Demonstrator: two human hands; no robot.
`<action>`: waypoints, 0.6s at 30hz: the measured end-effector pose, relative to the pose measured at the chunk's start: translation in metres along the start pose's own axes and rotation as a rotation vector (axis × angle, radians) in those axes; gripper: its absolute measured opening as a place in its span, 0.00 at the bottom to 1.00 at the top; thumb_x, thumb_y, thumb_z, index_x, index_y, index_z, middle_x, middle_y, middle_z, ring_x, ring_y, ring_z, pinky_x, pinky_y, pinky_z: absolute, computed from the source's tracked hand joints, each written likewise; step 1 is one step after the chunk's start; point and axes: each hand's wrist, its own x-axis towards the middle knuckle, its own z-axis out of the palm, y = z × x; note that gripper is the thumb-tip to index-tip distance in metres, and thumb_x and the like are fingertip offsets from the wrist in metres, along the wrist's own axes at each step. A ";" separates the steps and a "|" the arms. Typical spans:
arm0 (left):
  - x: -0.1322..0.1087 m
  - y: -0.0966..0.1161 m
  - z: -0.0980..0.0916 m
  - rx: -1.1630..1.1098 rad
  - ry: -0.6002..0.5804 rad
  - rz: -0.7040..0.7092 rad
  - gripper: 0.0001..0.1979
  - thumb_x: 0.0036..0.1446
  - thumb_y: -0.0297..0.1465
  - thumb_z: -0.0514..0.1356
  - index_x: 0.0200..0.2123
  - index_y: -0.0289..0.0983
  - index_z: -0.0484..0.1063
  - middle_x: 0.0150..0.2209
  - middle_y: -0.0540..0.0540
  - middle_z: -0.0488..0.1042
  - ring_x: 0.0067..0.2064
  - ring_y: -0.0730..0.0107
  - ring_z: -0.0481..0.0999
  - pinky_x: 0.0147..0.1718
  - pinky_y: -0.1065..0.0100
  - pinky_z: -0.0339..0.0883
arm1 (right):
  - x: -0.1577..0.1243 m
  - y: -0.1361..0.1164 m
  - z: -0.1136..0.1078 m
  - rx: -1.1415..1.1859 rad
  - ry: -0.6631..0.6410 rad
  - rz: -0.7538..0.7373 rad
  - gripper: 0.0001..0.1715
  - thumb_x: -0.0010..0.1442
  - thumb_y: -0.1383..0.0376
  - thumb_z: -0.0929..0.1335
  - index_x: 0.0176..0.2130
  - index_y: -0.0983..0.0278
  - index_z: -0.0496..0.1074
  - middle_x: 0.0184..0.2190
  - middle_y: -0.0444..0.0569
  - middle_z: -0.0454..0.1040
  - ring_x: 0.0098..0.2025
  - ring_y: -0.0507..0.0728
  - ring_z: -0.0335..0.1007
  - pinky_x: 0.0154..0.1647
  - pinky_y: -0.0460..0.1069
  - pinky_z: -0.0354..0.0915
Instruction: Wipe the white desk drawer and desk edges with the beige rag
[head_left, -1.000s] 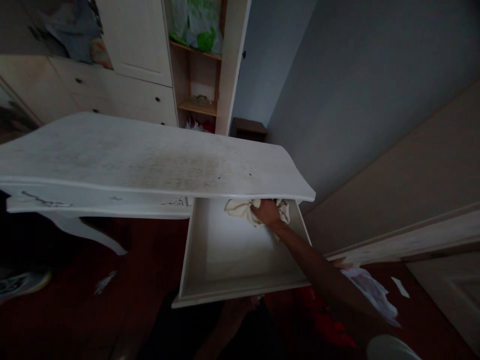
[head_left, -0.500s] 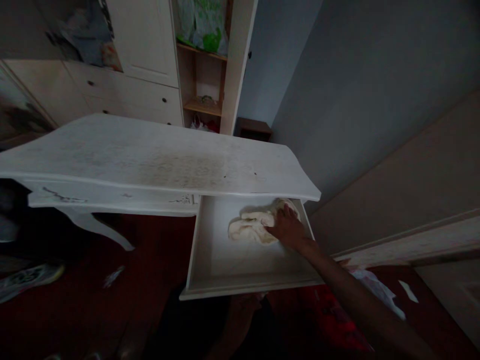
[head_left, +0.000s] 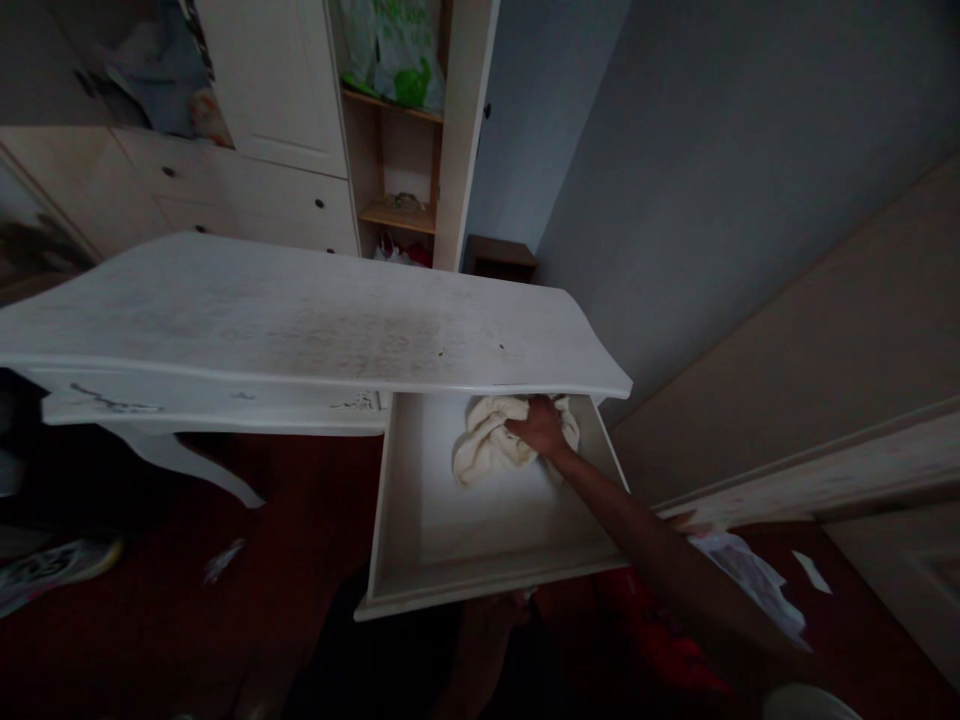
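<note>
A cream cloth (head_left: 487, 445) lies bunched at the back of the pulled-out white drawer (head_left: 420, 592). My right hand (head_left: 541, 428) presses into the cloth, its fingers wrapped in the folds and partly hidden by them. Below the drawer's front edge is my left hand (head_left: 506, 608), dim and largely covered by the drawer, so its fingers cannot be made out. The drawer belongs to a white table (head_left: 315, 310) with dark smudges on its top.
Behind the table stands a white cabinet (head_left: 285, 100) with an open shelf section holding plastic bags (head_left: 405, 60). A grey wall is on the right. On the red floor lie a shoe (head_left: 60, 565), a white plastic bag (head_left: 750, 580) and red fabric (head_left: 667, 640).
My right hand has moved left and toward the back of the drawer, and the cloth has bunched up there with it. A pale round rim now shows at the lower right.
</note>
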 end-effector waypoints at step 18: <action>-0.001 -0.010 0.000 -0.086 0.059 -0.031 0.30 0.50 0.59 0.58 0.32 0.35 0.73 0.32 0.42 0.76 0.33 0.61 0.73 0.38 0.60 0.68 | -0.024 -0.155 0.048 0.442 0.166 -0.245 0.29 0.50 0.63 0.70 0.52 0.68 0.68 0.53 0.61 0.70 0.59 0.68 0.61 0.61 0.60 0.57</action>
